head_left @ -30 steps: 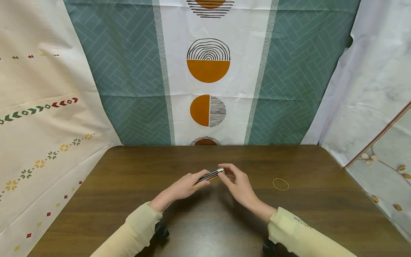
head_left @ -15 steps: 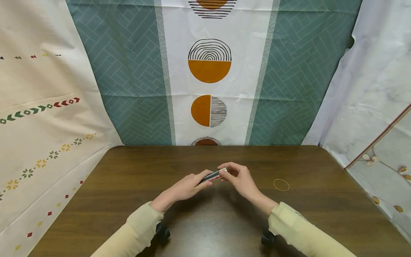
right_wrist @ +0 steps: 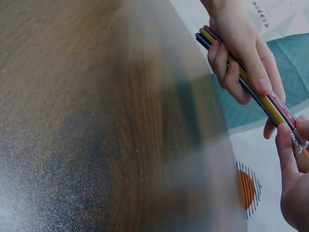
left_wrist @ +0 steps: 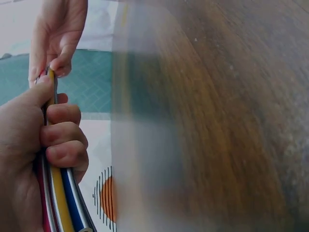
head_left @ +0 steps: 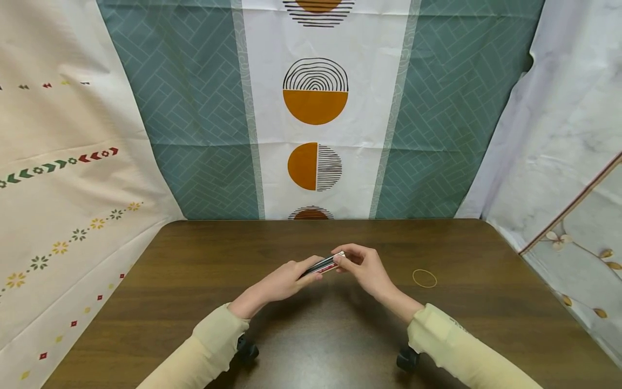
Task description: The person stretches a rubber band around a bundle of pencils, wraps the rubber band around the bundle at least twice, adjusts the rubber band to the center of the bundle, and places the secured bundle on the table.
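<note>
Dark brown wooden table (head_left: 194, 281), grain running left to right, rounded far corners. Behind its far edge hung a teal herringbone cloth (head_left: 194, 124) with a white centre strip (head_left: 316, 32) bearing orange-and-black circles. Cream patterned cloth (head_left: 63, 178) draped along the left edge; pale marbled cloth (head_left: 559, 140) along the right. Light even, soft.

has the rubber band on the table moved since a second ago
No. The rubber band lies at the same spot on the table, right of the right hand, the same way off the table's far edge.
</note>
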Demonstrator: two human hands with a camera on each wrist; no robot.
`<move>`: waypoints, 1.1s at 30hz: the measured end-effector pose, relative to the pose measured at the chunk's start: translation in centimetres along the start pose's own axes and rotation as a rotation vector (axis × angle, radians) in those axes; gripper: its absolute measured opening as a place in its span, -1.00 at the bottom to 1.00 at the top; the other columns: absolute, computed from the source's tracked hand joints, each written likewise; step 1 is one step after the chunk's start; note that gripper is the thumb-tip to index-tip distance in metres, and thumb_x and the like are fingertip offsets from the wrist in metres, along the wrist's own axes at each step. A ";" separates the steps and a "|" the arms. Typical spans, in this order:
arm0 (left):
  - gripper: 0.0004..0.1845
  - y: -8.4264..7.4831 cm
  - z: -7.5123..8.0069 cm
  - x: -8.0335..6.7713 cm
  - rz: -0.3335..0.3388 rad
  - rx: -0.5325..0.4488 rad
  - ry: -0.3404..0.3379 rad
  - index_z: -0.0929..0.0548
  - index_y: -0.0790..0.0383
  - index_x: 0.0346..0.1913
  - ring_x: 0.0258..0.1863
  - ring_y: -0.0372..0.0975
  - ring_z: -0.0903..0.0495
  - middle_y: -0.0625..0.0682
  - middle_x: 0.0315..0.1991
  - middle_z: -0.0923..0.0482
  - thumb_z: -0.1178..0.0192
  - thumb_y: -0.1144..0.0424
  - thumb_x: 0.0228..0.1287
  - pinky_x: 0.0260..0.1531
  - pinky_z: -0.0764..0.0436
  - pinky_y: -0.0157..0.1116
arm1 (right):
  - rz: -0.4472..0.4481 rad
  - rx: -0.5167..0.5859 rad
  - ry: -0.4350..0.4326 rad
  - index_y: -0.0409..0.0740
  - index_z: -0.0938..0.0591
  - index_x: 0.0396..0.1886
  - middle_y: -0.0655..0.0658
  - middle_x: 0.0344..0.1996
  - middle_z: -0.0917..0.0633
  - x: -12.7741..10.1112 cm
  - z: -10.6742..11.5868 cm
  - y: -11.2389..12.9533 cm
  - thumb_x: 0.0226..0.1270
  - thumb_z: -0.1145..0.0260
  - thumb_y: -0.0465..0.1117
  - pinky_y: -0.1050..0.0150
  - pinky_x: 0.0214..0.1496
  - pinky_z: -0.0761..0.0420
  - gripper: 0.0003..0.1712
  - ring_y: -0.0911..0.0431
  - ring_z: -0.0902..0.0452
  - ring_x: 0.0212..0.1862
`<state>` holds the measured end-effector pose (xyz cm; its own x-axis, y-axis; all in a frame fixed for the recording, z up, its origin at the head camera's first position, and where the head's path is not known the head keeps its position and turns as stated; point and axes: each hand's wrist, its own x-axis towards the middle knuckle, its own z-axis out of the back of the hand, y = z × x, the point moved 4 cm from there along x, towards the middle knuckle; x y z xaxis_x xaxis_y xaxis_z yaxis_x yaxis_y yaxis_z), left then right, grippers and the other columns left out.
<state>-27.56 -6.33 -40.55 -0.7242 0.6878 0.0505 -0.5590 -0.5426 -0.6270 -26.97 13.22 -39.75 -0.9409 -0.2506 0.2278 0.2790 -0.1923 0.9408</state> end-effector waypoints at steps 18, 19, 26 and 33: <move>-0.57 -0.1 -0.3 0.2 0.009 0.006 -0.038 -0.36 -0.13 0.38 -0.59 -0.36 -0.22 -0.09 -0.40 -0.43 0.10 -0.09 0.55 -0.51 -0.29 -0.40 | -0.028 0.037 -0.008 -0.20 -0.67 0.00 -0.30 -0.17 -0.69 -0.1 0.1 0.0 0.39 -0.33 -0.20 0.05 -0.04 -0.70 -0.74 -0.23 -0.71 -0.15; -0.57 -0.1 -0.3 0.2 0.011 0.012 -0.040 -0.37 -0.13 0.37 -0.59 -0.36 -0.23 -0.06 -0.37 -0.47 0.10 -0.09 0.55 -0.51 -0.30 -0.39 | -0.029 0.035 -0.008 -0.18 -0.67 0.00 -0.30 -0.16 -0.69 -0.1 0.1 0.0 0.39 -0.33 -0.20 0.04 -0.03 -0.70 -0.75 -0.24 -0.71 -0.15; -0.58 0.0 -0.2 0.2 0.018 0.056 -0.053 -0.38 -0.17 0.36 -0.53 -0.34 -0.34 0.00 -0.28 -0.56 0.08 -0.09 0.54 -0.45 -0.37 -0.36 | 0.001 -0.023 0.035 -0.20 -0.58 0.16 -0.36 -0.06 -0.63 -0.3 1.1 0.0 0.35 -0.36 -0.20 0.07 -0.07 -0.71 -0.59 -0.18 -0.72 -0.13; -0.58 0.6 -0.3 -0.2 0.032 0.080 -0.054 -0.37 -0.17 0.37 -0.40 -0.28 -0.46 0.00 -0.13 -0.64 0.09 -0.08 0.55 -0.33 -0.43 -0.31 | 0.027 -0.345 0.045 -0.03 -0.64 0.08 -0.18 -0.12 -0.72 -0.8 5.3 0.3 0.35 -0.36 -0.14 0.19 -0.22 -0.67 -0.68 0.01 -0.67 -0.25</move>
<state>-27.63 -6.60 -41.15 -0.7620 0.6432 0.0748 -0.5639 -0.6024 -0.5649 -27.11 18.43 -38.29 -0.9249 -0.3001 0.2333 0.3597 -0.4922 0.7927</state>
